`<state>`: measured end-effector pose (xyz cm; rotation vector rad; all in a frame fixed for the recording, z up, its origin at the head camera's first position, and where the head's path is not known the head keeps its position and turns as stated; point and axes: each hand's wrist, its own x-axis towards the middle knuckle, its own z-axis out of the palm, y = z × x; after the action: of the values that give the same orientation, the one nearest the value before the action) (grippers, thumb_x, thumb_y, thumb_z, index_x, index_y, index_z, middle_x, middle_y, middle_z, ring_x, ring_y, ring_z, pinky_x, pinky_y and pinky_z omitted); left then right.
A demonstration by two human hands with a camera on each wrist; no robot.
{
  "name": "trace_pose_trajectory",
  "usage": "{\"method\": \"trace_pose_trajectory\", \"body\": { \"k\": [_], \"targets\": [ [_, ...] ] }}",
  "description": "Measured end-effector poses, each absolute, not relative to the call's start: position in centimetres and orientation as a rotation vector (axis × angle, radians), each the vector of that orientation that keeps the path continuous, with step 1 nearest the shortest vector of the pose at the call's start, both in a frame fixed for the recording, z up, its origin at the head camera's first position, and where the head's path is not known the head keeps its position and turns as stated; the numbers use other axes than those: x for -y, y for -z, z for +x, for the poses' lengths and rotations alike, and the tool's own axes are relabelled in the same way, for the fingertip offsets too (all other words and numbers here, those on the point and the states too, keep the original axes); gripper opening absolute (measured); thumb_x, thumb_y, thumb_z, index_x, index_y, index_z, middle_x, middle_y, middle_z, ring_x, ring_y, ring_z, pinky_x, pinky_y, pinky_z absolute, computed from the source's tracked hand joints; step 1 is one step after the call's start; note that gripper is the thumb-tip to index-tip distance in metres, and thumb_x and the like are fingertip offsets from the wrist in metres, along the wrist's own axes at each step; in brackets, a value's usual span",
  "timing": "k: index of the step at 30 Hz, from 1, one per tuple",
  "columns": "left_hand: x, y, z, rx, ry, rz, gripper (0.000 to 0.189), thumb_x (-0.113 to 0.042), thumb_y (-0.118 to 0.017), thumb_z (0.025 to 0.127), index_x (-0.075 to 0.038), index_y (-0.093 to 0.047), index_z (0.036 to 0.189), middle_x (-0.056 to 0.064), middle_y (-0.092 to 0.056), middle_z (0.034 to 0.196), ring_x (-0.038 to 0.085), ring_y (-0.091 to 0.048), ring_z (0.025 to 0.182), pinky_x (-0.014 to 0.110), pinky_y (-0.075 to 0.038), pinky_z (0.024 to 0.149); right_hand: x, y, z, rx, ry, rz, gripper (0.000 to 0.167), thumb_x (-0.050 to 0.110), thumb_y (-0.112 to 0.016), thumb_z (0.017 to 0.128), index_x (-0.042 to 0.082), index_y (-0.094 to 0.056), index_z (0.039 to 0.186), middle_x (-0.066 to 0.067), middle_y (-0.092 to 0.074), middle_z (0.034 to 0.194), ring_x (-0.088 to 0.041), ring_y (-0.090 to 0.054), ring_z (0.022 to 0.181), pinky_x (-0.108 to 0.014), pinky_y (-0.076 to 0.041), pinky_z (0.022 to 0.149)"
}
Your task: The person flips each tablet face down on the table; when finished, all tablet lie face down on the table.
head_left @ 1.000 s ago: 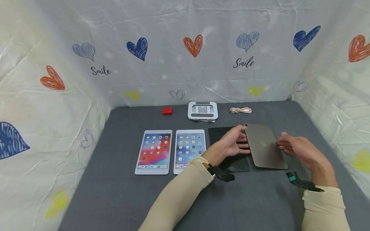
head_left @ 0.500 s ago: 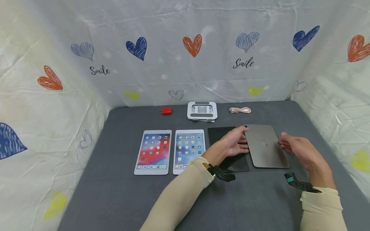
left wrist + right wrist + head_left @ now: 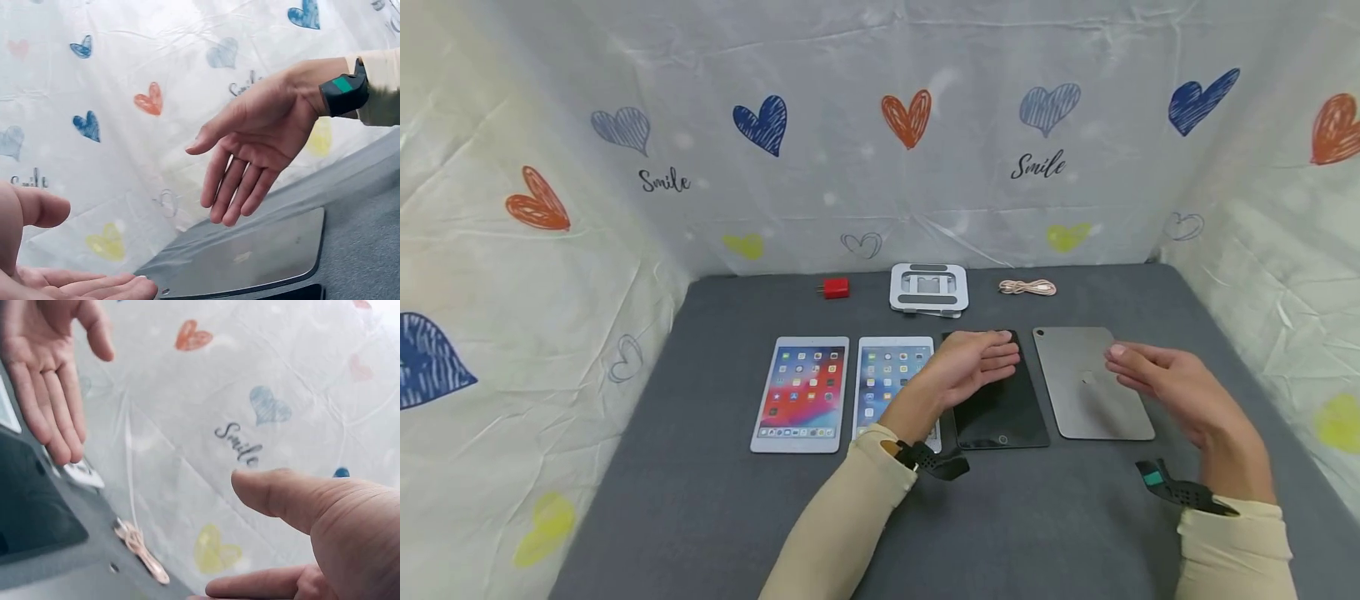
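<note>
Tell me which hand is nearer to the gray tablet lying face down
Right. The right hand hovers over the right edge of the gray tablet; the left hand is farther, to its left, over the black tablet.

Left hand (image 3: 47, 378), right hand (image 3: 350, 531) apart; coiled cable (image 3: 144, 553), dark tablet (image 3: 31, 503) on table (image 3: 97, 517).

left hand (image 3: 967, 364) partly hides black tablet (image 3: 1002, 408); app icons (image 3: 813, 372) too small to read.
</note>
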<state>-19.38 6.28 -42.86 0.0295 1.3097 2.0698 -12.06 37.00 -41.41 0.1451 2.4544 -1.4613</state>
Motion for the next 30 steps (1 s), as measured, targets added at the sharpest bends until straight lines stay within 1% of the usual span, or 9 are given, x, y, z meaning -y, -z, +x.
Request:
{"method": "trace_pose_trajectory", "body": {
  "k": [1,3,5,9,12,15,18,23,30],
  "targets": [
    [-5.8,42.8,-19.4,-1.313,-2.081,0.037,0.05,-0.011,-0.06,0.113,0.011,-0.05,0.157,0.033,-0.05,0.163,0.045,-0.049,0.155,0.05,-0.048,0.125,-36.7,41.4,-12.2,-2.424,1.523,0.117,0.078,0.045,-0.055,0.115,-0.011,-0.034,0.165,0.009,-0.07,0.144,0.017,-0.064,0.116,-0.014,-0.059,0.098],
    [-4.8,42.6,-19.3,-1.324,-2.097,0.044,0.047,-0.009,-0.062,0.111,0.01,-0.053,0.154,0.032,-0.053,0.16,0.045,-0.053,0.151,0.049,-0.052,0.121,-36.1,41.2,-12.4,-2.358,1.628,0.055,0.074,0.037,-0.057,0.116,-0.014,-0.033,0.164,0.026,-0.069,0.131,0.015,-0.067,0.117,-0.01,-0.057,0.097],
    [-4.0,42.5,-19.2,-1.342,-2.109,0.041,0.045,-0.007,-0.064,0.11,0.009,-0.057,0.151,0.03,-0.059,0.156,0.043,-0.058,0.147,0.047,-0.056,0.117,-35.4,41.2,-12.6,-2.302,1.693,0.006,0.071,0.032,-0.056,0.117,-0.015,-0.032,0.164,0.031,-0.069,0.125,0.012,-0.068,0.12,-0.011,-0.057,0.1],
    [-2.1,42.4,-19.3,-1.392,-2.079,0.081,0.045,-0.008,-0.066,0.109,0.008,-0.057,0.151,0.026,-0.064,0.152,0.039,-0.065,0.142,0.044,-0.059,0.113,-34.1,41.2,-13.1,-2.254,1.725,-0.047,0.068,0.03,-0.057,0.116,-0.016,-0.036,0.162,0.029,-0.069,0.126,0.009,-0.068,0.122,-0.013,-0.058,0.102],
    [-0.5,42.4,-19.5,-1.414,-2.01,0.132,0.046,-0.01,-0.065,0.111,0.006,-0.057,0.153,0.026,-0.062,0.155,0.035,-0.065,0.142,0.041,-0.06,0.112,-33.1,41.3,-13.3,-2.24,1.723,-0.055,0.067,0.03,-0.058,0.116,-0.015,-0.039,0.161,0.019,-0.071,0.133,0.007,-0.069,0.122,-0.015,-0.058,0.103],
    [0.9,42.4,-19.6,-1.437,-1.953,0.145,0.046,-0.013,-0.065,0.112,0.004,-0.058,0.153,0.027,-0.06,0.156,0.033,-0.068,0.139,0.039,-0.061,0.11,-32.2,41.5,-13.6,-2.24,1.692,-0.056,0.068,0.033,-0.059,0.115,-0.014,-0.041,0.161,-0.006,-0.066,0.151,0.007,-0.068,0.124,-0.014,-0.057,0.104],
    [1.8,42.7,-19.8,-1.475,-1.926,0.133,0.048,-0.014,-0.065,0.112,0.005,-0.056,0.155,0.027,-0.06,0.157,0.032,-0.069,0.137,0.039,-0.061,0.11,-31.5,41.9,-13.8,-2.236,1.667,-0.055,0.069,0.036,-0.06,0.115,-0.012,-0.042,0.161,-0.029,-0.05,0.164,0.006,-0.067,0.126,-0.015,-0.057,0.105],
    [2.7,43.3,-19.8,-1.539,-1.899,0.104,0.05,-0.015,-0.064,0.113,0.008,-0.053,0.156,0.027,-0.061,0.155,0.033,-0.07,0.137,0.04,-0.061,0.11,-30.8,42.5,-14.0,-2.236,1.621,-0.046,0.071,0.038,-0.061,0.114,-0.01,-0.041,0.162,-0.032,-0.046,0.166,0.005,-0.066,0.129,-0.015,-0.056,0.107],
    [3.1,44.1,-19.6,-1.608,-1.838,0.095,0.046,-0.018,-0.067,0.111,0.009,-0.061,0.148,0.028,-0.065,0.15,0.036,-0.07,0.135,0.044,-0.059,0.112,-30.0,43.5,-14.2,-2.284,1.534,-0.032,0.071,0.04,-0.061,0.114,-0.009,-0.042,0.162,-0.03,-0.049,0.165,-0.021,-0.064,0.142,-0.032,-0.054,0.118]
  ]
}}
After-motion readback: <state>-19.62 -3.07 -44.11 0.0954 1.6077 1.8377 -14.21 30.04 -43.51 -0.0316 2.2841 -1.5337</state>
